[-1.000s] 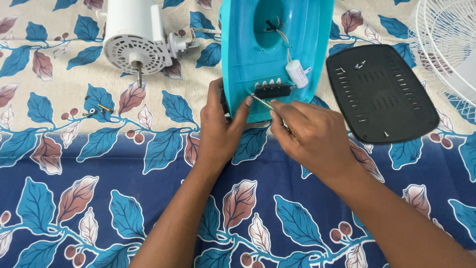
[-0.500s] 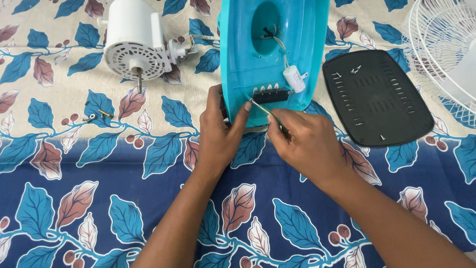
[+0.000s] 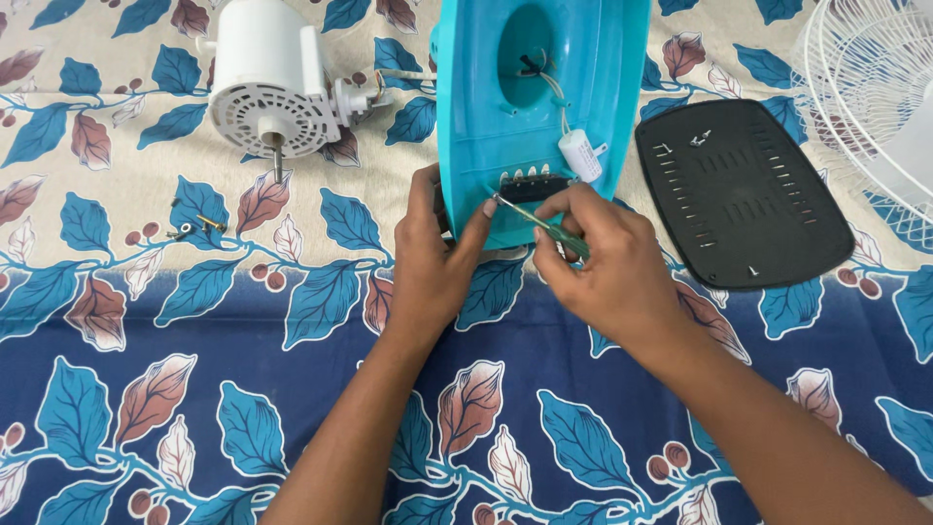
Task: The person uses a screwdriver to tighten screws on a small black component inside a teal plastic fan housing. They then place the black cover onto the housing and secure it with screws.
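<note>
We steady the turquoise fan base (image 3: 466, 126) with our left hand (image 3: 428, 262), fingers grasping its edge. Our right hand (image 3: 607, 267) grips a screwdriver (image 3: 539, 222) on the switch block (image 3: 533, 185); the black cover (image 3: 743, 194) lies at three o'clock. This looks like screw work, calling for a steady tip.

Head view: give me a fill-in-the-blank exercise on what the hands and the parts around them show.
1. The right hand holds a ____ with a green handle.
2. The left hand steadies the ____-coloured fan base.
3. The black cover plate lies to the ____ of the base.
4. The white motor lies on a cloth printed with ____.

Missing words: screwdriver; turquoise; right; leaves
</note>
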